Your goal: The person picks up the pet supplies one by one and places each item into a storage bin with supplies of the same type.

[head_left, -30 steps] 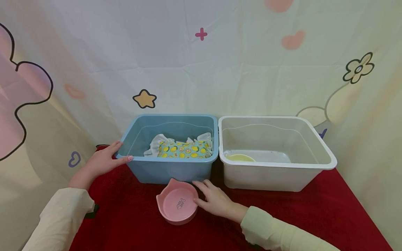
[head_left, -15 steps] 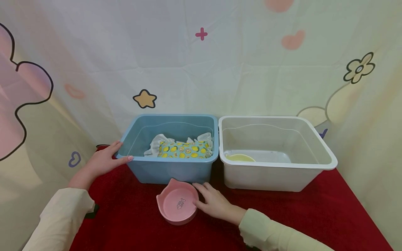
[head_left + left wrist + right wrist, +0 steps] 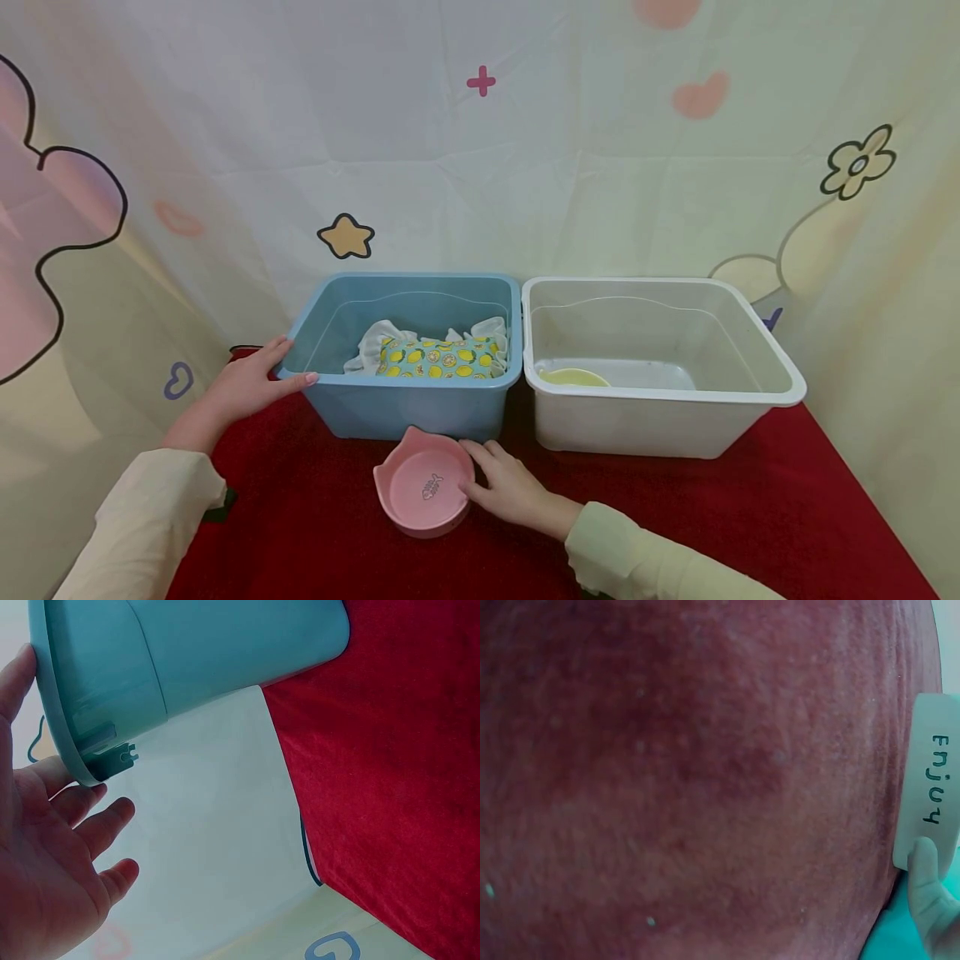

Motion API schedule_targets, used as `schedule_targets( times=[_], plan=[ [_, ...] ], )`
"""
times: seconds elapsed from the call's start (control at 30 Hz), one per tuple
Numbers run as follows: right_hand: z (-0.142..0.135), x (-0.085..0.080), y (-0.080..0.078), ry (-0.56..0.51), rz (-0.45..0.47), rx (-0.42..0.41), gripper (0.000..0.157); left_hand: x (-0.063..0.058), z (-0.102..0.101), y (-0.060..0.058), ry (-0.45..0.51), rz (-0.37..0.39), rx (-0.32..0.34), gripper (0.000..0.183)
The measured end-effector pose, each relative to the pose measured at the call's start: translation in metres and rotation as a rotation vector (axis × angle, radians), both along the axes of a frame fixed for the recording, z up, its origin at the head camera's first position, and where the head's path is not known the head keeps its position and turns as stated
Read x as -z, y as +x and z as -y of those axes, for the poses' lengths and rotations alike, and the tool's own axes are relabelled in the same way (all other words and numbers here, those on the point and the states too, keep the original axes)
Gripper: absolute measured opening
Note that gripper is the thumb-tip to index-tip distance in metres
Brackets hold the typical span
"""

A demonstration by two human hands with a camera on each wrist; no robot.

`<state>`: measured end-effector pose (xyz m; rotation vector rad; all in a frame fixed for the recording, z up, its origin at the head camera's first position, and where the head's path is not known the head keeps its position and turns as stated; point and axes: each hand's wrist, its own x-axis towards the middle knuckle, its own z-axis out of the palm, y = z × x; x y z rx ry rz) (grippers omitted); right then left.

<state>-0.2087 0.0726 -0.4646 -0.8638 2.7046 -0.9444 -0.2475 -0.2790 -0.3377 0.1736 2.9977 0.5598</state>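
- Red cloth (image 3: 300,533), beneath both my grips: unchanged over the last second.
- White tub (image 3: 645,425), beyond my right grip and to its right: unmoved.
- Blue tub (image 3: 416,412), beyond my right grip and to its left: likewise unmoved.
- Right hand (image 3: 517,492): the chief change. I have slid it slightly leftward, closer about the bowl's right edge. Thumb and forefinger stand apart, both at the bowl; whether they pinch it, I cannot tell.
- Left hand (image 3: 243,383), as a second ago: fingers spread over the blue tub's near left corner, thumb on the front rim.
- Pink bowl (image 3: 412,496), just left of my right grip: upright on the cloth, near the blue tub's front wall and unshifted by my approach. I judge this to be a hold being settled.
- Lemon-print cushion (image 3: 435,358), in the blue tub beyond my right grip: head view only.
- Yellow thing (image 3: 573,377), in the white tub: head view only, mostly hidden by the front wall.
- Notched tab (image 3: 120,759), under the rim beside my left grip: left wrist view only.
- "Enjoy" lettering (image 3: 934,780), on the bowl's outer wall beside my touching digit: right wrist view only.
- Fishbone drawing (image 3: 432,486), on the bowl's floor left of my right thumb: head view only.
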Motion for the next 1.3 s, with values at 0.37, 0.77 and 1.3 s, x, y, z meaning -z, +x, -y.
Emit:
schedule_targets(
  times=[0.37, 0.77, 1.3],
  plan=[
    [0.002, 0.001, 0.001, -0.008, 0.039, 0.007, 0.053, -0.001, -0.001, 0.000, 0.008, -0.003, 0.002, 0.090],
    [0.007, 0.004, 0.002, -0.032, 0.032, 0.014, 0.051, 0.001, 0.002, -0.002, 0.006, 0.002, 0.004, 0.091],
    [0.018, 0.006, 0.003, -0.009, -0.003, 0.089, 0.051, 0.002, 0.003, -0.003, 0.008, 0.010, 0.004, 0.092]
  ],
)
